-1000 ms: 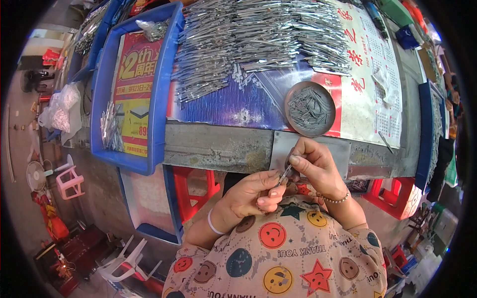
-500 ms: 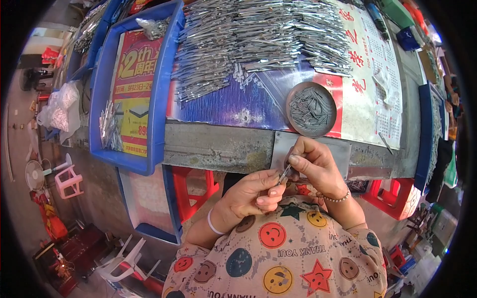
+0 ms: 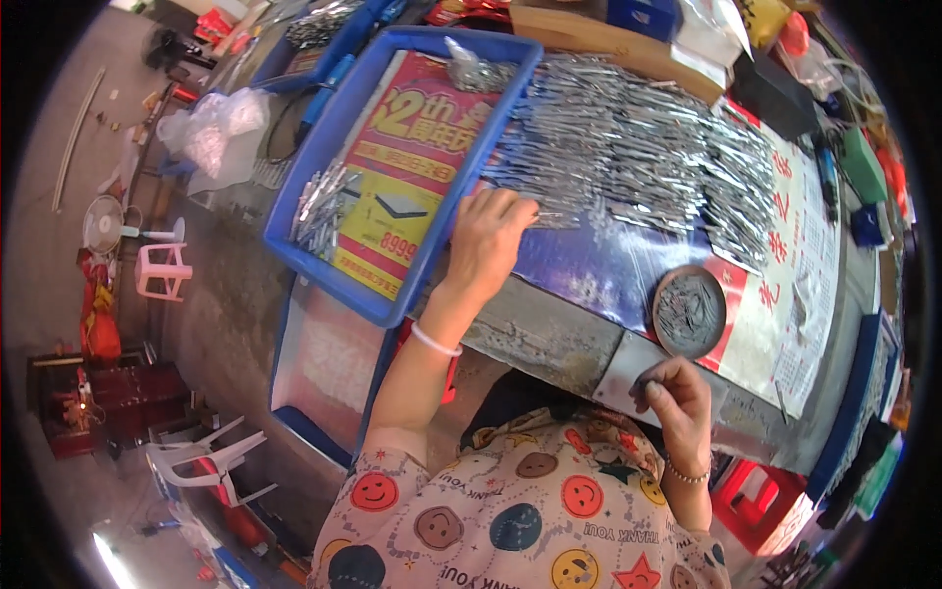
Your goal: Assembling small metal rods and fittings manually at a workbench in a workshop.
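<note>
My left hand (image 3: 486, 240) reaches over the bench to the near left end of a broad spread of slim silvery metal pieces (image 3: 648, 147). Its fingers are bent together beside the blue tray (image 3: 446, 231); what they grip, if anything, is hidden by the hand. Above a flat metal plate (image 3: 620, 371) at the bench's near edge, my right hand (image 3: 682, 407) holds thumb and fingers in a pinch. Something dark shows at those fingertips, too small to make out. Just beyond stands a round shallow bowl (image 3: 657, 312) filled with small grey metal pins (image 3: 690, 312).
Inside the blue tray lie a printed sheet (image 3: 417, 147), a bunch of metal pieces (image 3: 322, 206) and a plastic bag (image 3: 476, 74). A pale-lined blue bin (image 3: 339, 358) sits below the bench edge. A red stool (image 3: 760, 503) stands at lower right.
My hands were together over the near edge around a small metal piece; now they are apart. The left has moved forward to the silvery pieces, and the view has turned leftward.
</note>
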